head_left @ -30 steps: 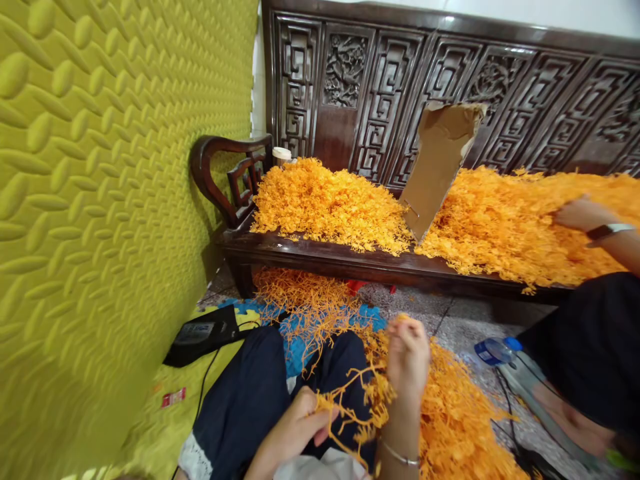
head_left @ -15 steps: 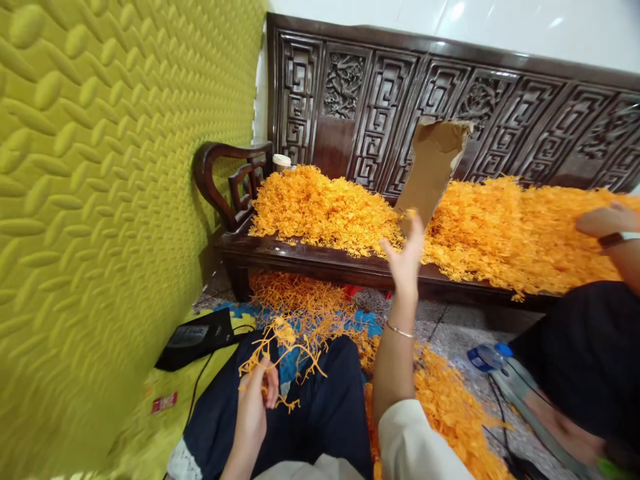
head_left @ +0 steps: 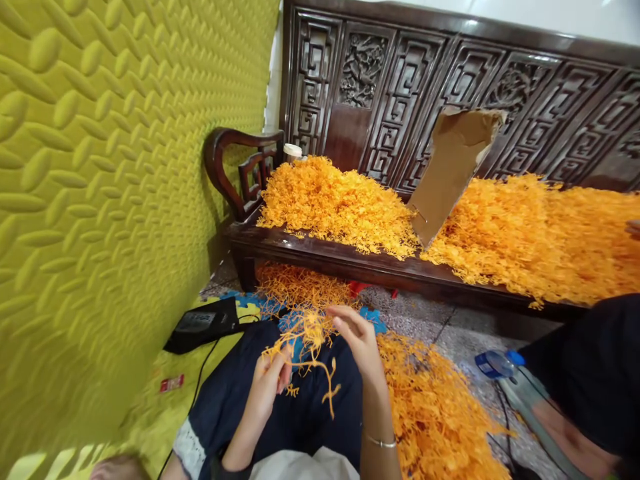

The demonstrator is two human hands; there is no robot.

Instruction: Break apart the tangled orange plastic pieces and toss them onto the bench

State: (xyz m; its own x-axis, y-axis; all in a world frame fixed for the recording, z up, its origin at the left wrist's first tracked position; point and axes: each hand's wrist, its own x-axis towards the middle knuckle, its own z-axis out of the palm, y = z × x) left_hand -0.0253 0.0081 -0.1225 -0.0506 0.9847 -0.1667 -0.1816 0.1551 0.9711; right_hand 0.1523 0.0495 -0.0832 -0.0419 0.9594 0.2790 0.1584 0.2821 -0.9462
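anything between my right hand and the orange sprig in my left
Nothing visible. The right hand hangs open just beside the sprig, which the left hand pinches above the lap.

orange sprigs (head_left: 310, 333) | yellow-green embossed wall (head_left: 115, 167) | dark carved bench (head_left: 450, 73)

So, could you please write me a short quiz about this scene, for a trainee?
1. True or false: the brown cardboard sheet lies flat on the floor.
2. What does the left hand hold? A: a branched orange plastic sprig. B: a blue-capped bottle. C: a black cable.
3. Fill in: the heaps of loose orange pieces lie on a dark carved wooden ____.
Key: 1 false, it stands leaning between the heaps. 2 A. 3 bench.
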